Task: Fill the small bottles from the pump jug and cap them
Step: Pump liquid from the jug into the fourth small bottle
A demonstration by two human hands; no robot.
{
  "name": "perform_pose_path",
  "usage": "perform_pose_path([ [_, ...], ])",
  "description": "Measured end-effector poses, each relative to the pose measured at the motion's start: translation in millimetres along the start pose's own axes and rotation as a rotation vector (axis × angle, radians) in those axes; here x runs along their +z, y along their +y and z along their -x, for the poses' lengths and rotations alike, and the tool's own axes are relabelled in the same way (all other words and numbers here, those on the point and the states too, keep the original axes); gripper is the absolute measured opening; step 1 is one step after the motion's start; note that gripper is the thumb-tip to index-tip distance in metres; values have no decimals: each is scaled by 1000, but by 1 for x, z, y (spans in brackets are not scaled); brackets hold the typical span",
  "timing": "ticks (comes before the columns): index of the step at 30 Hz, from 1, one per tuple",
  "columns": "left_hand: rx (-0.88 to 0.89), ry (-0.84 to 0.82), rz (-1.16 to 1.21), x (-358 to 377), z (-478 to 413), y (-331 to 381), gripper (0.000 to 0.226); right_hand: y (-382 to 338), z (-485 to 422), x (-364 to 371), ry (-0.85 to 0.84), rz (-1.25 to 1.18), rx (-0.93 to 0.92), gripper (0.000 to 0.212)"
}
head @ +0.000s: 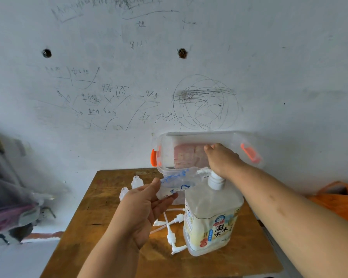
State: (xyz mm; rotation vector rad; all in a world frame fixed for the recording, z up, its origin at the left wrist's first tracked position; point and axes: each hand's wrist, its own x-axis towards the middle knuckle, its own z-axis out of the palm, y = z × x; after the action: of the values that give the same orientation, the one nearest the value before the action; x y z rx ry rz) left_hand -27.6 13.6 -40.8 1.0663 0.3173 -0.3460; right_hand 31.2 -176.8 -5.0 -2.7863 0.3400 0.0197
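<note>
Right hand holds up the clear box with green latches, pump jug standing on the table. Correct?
No: the head view shows orange latches, not green. Otherwise right: the right hand holds up the clear box, and the pump jug stands on the table.

The clear box (209,137) at the right hand (221,159) has orange latches (154,158) and pink contents (187,157). The bag (175,183) at the left hand (141,213) is clear with blue print. Below the right hand, the jug (209,207) is cloudy-clear with a white pump (215,182) and a pale yellow label (209,231) printed blue and red. Right of the left hand, white caps (172,235) lie on the brown wood-grain bench (100,207).
</note>
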Motion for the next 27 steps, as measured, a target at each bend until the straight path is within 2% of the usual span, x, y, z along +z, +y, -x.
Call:
perform_pose_path([
  [6,-4,-3,-5,2,9,2,25,-4,7,-6,-13,2,-1,30],
  [10,27,-35,16,4,15,7,24,-8,6,-22,-12,-58,13,48],
  [14,40,-56,33,4,14,9,24,-6,3,-17,-59,-38,-27,29],
  [17,25,-59,40,3,11,7,24,-2,-5,-11,-25,-108,29,15],
  [21,1,-39,31,1,4,4,22,1,-9,-3,-17,-79,49,28],
  [27,-17,-6,13,0,4,3,20,0,-4,4,29,-92,27,12],
])
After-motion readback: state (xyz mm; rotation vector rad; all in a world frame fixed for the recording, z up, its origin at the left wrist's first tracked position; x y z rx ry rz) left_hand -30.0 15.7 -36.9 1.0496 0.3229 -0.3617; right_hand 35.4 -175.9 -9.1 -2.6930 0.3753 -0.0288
